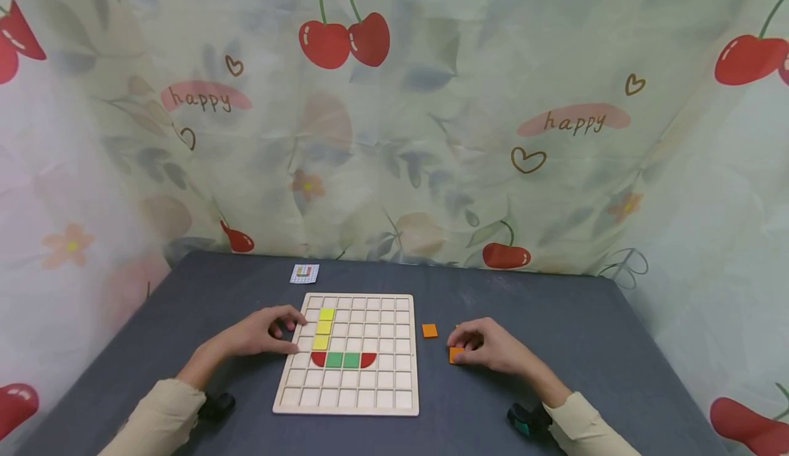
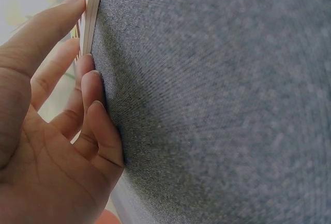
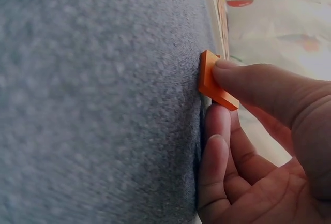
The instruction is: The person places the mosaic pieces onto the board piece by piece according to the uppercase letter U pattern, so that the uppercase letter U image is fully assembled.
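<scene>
A pale wooden grid board (image 1: 394, 381) lies on the table. On it, three yellow square tiles (image 1: 324, 328) form a column, above a row of two green squares (image 1: 342, 360) between two red quarter-round tiles (image 1: 368, 360). My left hand (image 1: 261, 331) rests at the board's left side, thumb and fingertips on its rim; in the left wrist view the fingers (image 2: 93, 89) are loosely bent beside the wooden edge. Right of the board, my right hand (image 1: 490, 346) pinches an orange square tile (image 3: 212, 81), thumb on its face and one edge tilted up from the cloth.
Another orange tile (image 1: 429, 331) lies between the board and my right hand, and a bit of orange shows behind that hand. A small printed pattern card (image 1: 305, 274) lies beyond the board. Dark cloth covers the table (image 1: 542, 305); a patterned curtain (image 1: 419, 134) hangs behind.
</scene>
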Demonstrator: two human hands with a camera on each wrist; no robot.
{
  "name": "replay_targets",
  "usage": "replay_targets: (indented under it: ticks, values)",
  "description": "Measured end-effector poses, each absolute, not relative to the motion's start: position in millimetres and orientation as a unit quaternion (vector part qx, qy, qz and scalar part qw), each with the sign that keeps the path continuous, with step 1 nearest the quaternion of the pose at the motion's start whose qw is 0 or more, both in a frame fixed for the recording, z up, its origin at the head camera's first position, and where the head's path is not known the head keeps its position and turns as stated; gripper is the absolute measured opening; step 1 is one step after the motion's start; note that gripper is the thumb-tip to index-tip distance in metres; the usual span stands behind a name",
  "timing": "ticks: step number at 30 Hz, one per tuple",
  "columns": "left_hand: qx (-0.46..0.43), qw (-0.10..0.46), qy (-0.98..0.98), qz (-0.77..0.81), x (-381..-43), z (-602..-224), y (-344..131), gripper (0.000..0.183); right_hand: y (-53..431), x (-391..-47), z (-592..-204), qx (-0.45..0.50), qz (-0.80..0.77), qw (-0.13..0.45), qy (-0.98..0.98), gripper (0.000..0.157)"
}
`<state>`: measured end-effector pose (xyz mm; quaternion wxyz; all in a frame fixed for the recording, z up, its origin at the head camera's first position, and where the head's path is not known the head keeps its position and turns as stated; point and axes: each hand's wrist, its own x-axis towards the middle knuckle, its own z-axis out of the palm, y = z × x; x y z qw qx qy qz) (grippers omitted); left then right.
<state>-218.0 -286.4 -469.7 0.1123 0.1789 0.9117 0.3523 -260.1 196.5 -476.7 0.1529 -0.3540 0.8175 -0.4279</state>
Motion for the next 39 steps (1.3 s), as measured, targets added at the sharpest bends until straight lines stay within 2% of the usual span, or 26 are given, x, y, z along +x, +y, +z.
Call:
replay_targets:
  ticks: [23,39]
  values:
    - [0.182,0.114,0.909,0.356,-215.2,-468.2,-286.3,0.043,198.7,-264.3,-470.6,-0.321,-0.467,0.186,0.803,0.011]
    - [0.181,0.117,0.905,0.367,-216.6,-466.0,-283.9,0.042,178.3,-270.2,-469.2,-0.357,-0.478,0.150,0.788,0.012]
